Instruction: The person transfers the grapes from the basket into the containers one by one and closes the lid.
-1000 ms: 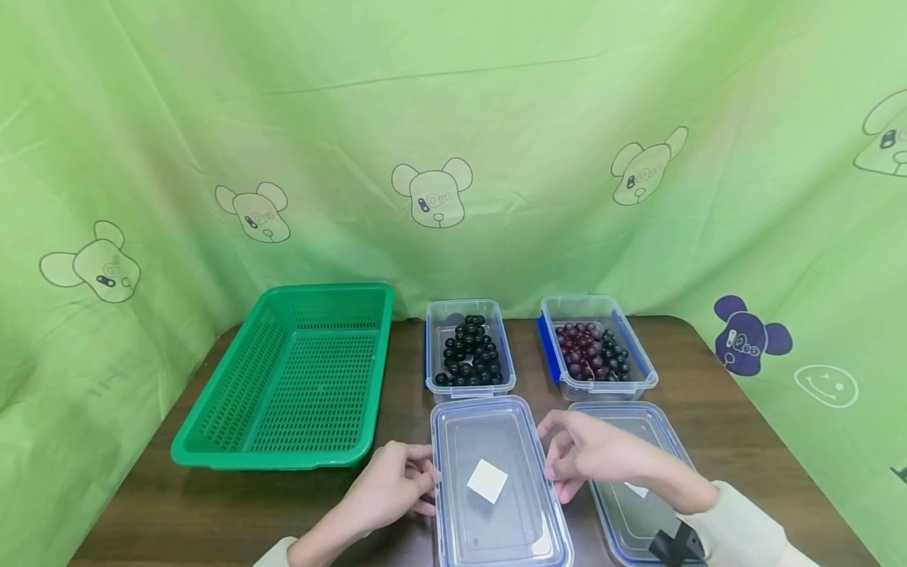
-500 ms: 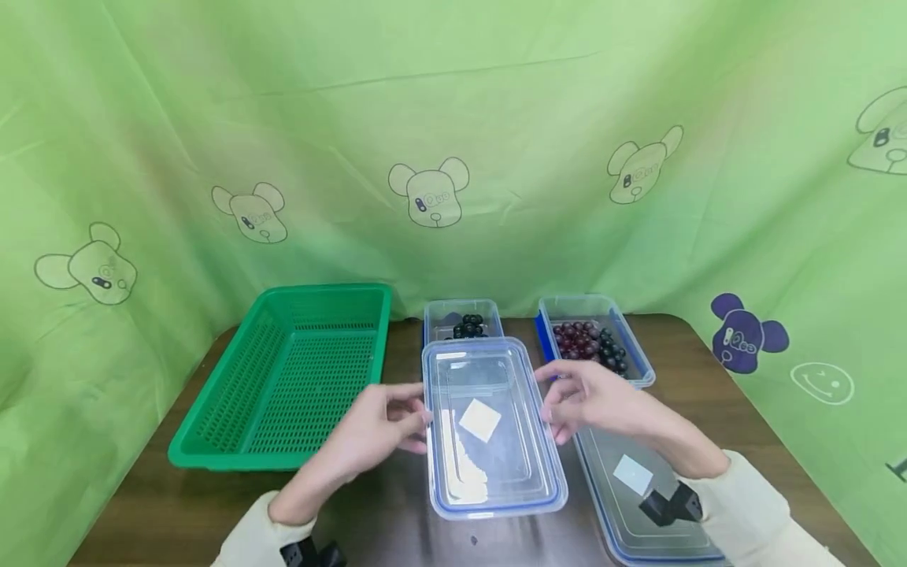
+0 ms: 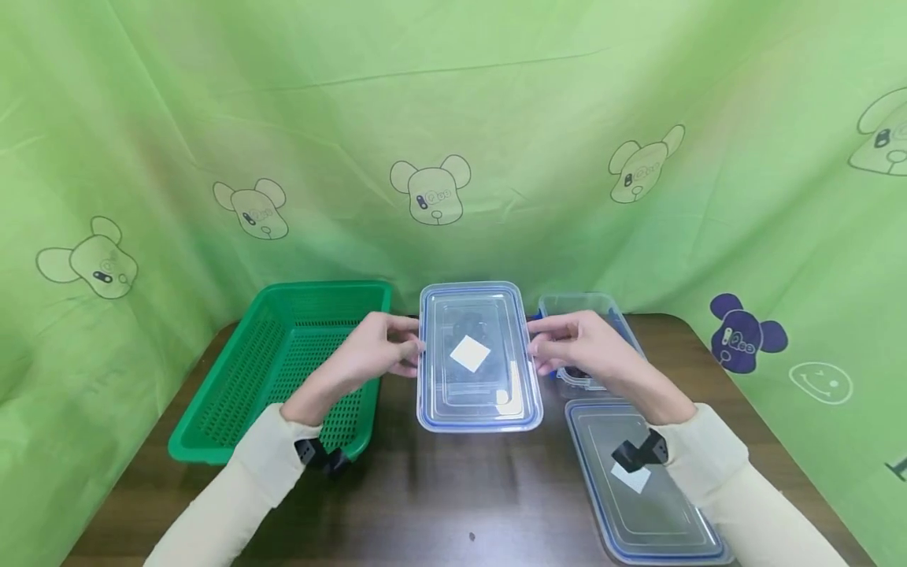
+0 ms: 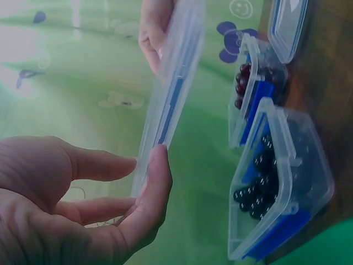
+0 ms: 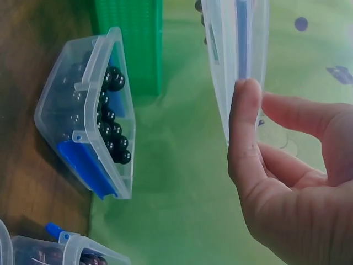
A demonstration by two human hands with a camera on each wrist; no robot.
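A clear plastic lid (image 3: pixel 482 394) with a blue seal and a white square label is held up in the air between both hands. My left hand (image 3: pixel 379 346) pinches its left edge between thumb and fingers. On the opposite edge, my right hand (image 3: pixel 577 346) pinches it the same way. Below the lid stands a clear container (image 4: pixel 281 182) with blue side clips, holding black grapes (image 5: pixel 113 118); in the head view the lid covers most of it. Both wrist views show a gap between lid and container.
A green perforated basket (image 3: pixel 276 453) stands at the left. Right of the lid is a second clear container (image 3: pixel 577 303) with dark red grapes (image 4: pixel 242 83), partly behind my right hand. A second lid (image 3: pixel 666 512) lies on the wooden table (image 3: pixel 453 496) in front of it.
Both hands have lifted the lid off the table and carried it away from me, over the black grape container, which it now overlaps in the head view.
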